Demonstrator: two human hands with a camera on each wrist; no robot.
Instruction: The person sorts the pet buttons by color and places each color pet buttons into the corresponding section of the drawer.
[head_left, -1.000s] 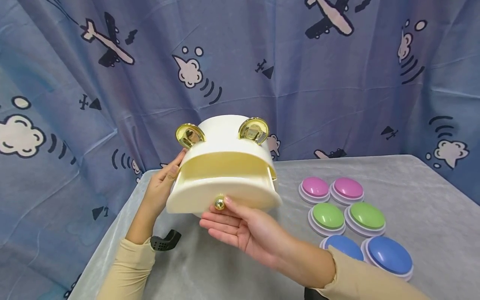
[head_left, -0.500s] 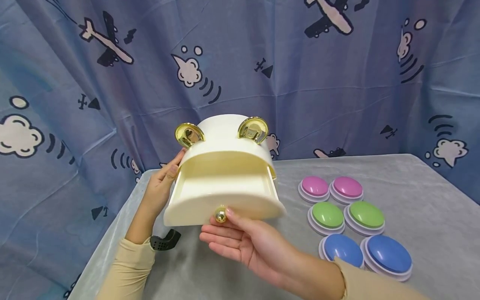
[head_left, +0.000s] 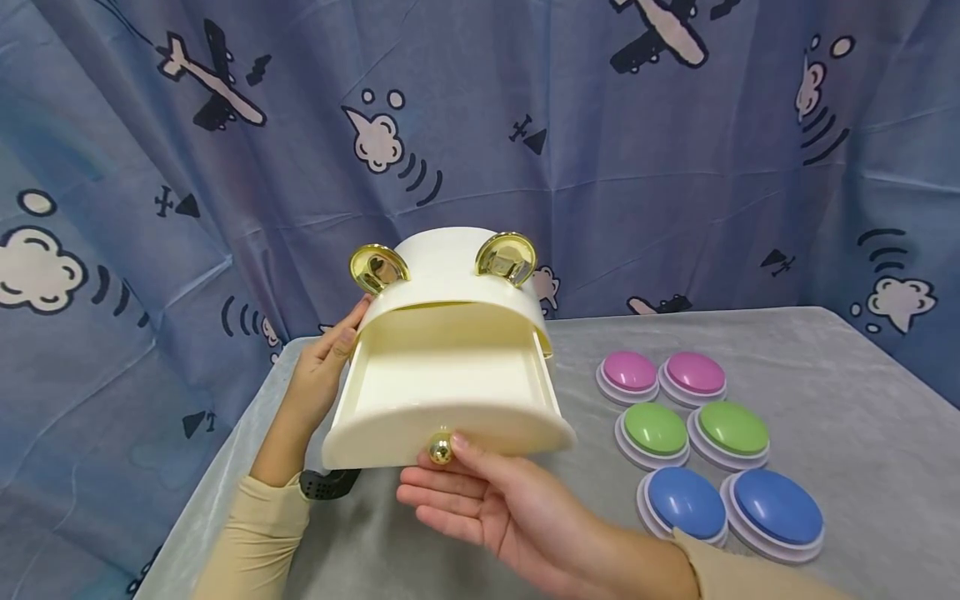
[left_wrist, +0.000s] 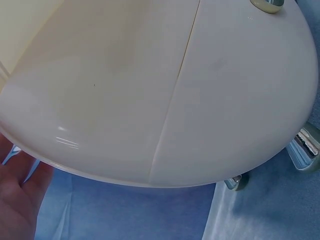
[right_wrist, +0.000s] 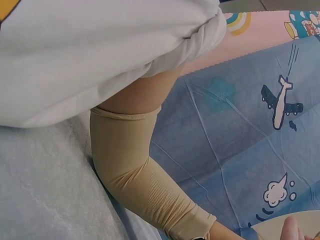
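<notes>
A cream-white storage box [head_left: 450, 265] with two round gold ear-like pieces stands in the head view. Its drawer [head_left: 450, 367] is pulled far out towards me, showing a bare interior. My right hand [head_left: 498, 496] pinches the small gold knob [head_left: 440, 448] between thumb and forefinger, other fingers stretched out below. Against the box's left side rests my left hand [head_left: 318, 379], fingers mostly straight. The left wrist view shows the box's smooth side [left_wrist: 150, 100] close up, with left-hand fingers [left_wrist: 37, 182] at its edge. A beige sleeve [right_wrist: 135, 160] fills much of the right wrist view.
On the grey cloth-covered table [head_left: 847, 400], right of the box, sit several round push buttons in pairs: pink [head_left: 696, 372], green [head_left: 733, 429] and blue [head_left: 778, 507]. A blue patterned curtain [head_left: 480, 125] hangs behind the table.
The drawer has slid further out of the box, towards me and downward in the head view, with my right hand on its knob. My left hand has stayed at the box's side.
</notes>
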